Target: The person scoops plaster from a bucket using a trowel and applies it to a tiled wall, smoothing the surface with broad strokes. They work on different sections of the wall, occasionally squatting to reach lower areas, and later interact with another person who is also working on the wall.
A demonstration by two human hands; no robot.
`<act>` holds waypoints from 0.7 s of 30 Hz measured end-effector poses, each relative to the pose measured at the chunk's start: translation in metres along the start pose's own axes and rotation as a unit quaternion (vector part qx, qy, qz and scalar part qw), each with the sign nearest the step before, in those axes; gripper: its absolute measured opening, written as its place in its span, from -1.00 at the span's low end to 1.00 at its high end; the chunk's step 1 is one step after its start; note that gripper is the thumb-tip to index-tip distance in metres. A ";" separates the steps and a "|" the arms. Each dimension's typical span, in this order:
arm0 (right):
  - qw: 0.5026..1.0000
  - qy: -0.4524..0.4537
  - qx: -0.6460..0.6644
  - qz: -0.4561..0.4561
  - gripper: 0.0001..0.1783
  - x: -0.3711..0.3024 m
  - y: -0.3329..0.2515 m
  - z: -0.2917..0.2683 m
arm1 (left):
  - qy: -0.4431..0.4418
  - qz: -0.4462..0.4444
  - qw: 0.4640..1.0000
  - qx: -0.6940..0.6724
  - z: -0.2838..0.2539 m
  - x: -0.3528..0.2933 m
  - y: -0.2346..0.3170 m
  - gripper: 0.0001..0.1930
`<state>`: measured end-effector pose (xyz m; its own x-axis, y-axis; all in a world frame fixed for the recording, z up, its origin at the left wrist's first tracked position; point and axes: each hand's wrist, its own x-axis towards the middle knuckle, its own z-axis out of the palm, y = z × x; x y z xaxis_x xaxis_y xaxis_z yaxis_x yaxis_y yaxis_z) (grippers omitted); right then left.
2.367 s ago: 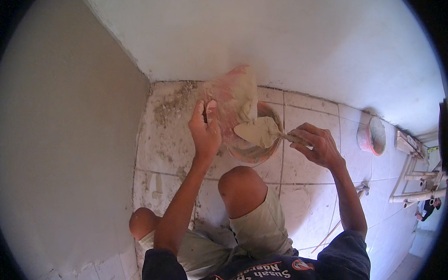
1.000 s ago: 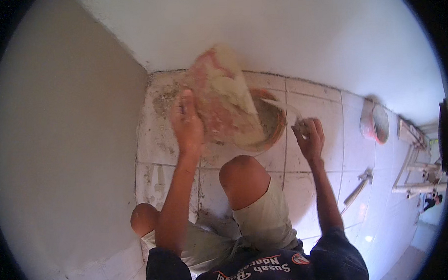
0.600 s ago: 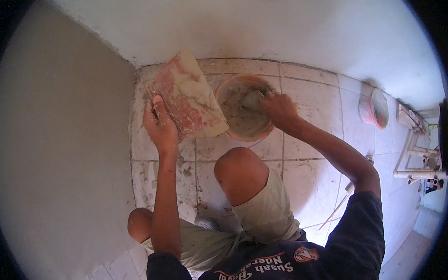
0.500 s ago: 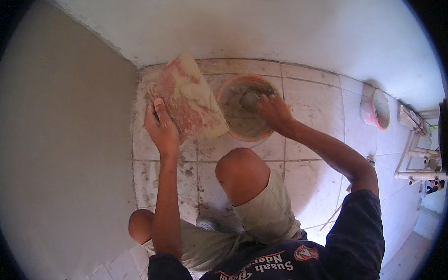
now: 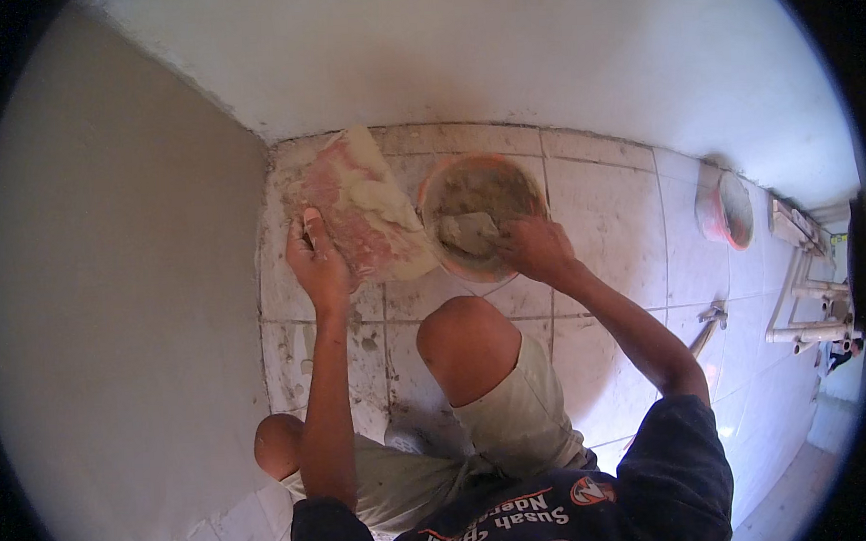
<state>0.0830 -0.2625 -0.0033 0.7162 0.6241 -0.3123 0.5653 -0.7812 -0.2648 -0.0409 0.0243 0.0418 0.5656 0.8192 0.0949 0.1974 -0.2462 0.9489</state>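
My left hand [image 5: 318,260] grips the near-left edge of a flat, reddish plastering board [image 5: 360,216], thumb on top. Pale wet plaster is smeared across the board, which is held tilted above the floor. Beside it to the right is a round orange-rimmed bucket [image 5: 430,177] of grey-brown mortar. My right hand [image 5: 537,250] is closed at the bucket's near-right side on a trowel [image 5: 470,233]. Its blade lies inside the bucket with a lump of mortar on it. The trowel's handle is hidden in my fist.
Plastered walls meet at a corner beyond the board. Dirty light tiles [image 5: 603,217] cover the floor. Off to the right are a hammer [image 5: 710,326], a second bucket [image 5: 736,212] and a wooden frame [image 5: 812,334]. Part of another person [image 5: 844,353] shows at the far right edge.
The trowel blade has turned and shifted left and nearer inside the bucket, now carrying mortar. My right arm has drawn in slightly. The board stays in my left hand, a little lower in view.
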 end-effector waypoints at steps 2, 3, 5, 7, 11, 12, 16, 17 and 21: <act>0.996 0.053 0.067 0.008 -0.65 -0.018 0.000 -0.015 | -0.009 0.001 0.999 -0.031 -0.004 0.004 -0.009 -0.54; 0.993 0.069 0.089 0.020 -0.62 -0.029 0.003 -0.023 | -0.013 0.001 0.999 -0.036 -0.001 0.004 -0.008 -0.55; 0.981 0.080 0.172 0.039 -0.61 -0.045 0.008 -0.036 | -0.017 0.002 0.999 -0.042 0.003 0.001 -0.002 -0.56; 0.954 0.068 0.284 0.068 -0.62 -0.063 0.015 -0.045 | -0.017 -0.014 0.998 -0.050 0.007 -0.004 0.011 -0.57; 0.936 0.176 0.300 0.057 -0.67 -0.078 0.010 -0.057 | -0.015 -0.031 0.996 -0.086 0.012 -0.005 0.006 -0.61; 0.935 0.208 0.284 0.044 -0.68 -0.079 0.011 -0.055 | -0.027 -0.043 0.995 -0.089 0.016 -0.005 0.003 -0.60; 0.935 0.257 0.237 0.062 -0.68 -0.079 0.019 -0.044 | -0.078 -0.101 0.989 -0.074 0.027 -0.010 0.008 -0.59; 0.928 0.269 0.249 0.065 -0.68 -0.081 0.020 -0.043 | -0.093 -0.119 0.987 -0.063 0.031 -0.013 0.013 -0.59; 0.900 0.358 0.246 -0.002 -0.65 -0.082 0.006 -0.032 | -0.141 -0.121 0.980 -0.073 0.034 -0.026 -0.002 -0.57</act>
<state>0.0413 -0.3188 0.0501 0.8947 0.3197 0.3118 0.4445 -0.5685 -0.6923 -0.0286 -0.0138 0.0275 0.7197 0.6629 -0.2064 0.2487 0.0314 0.9681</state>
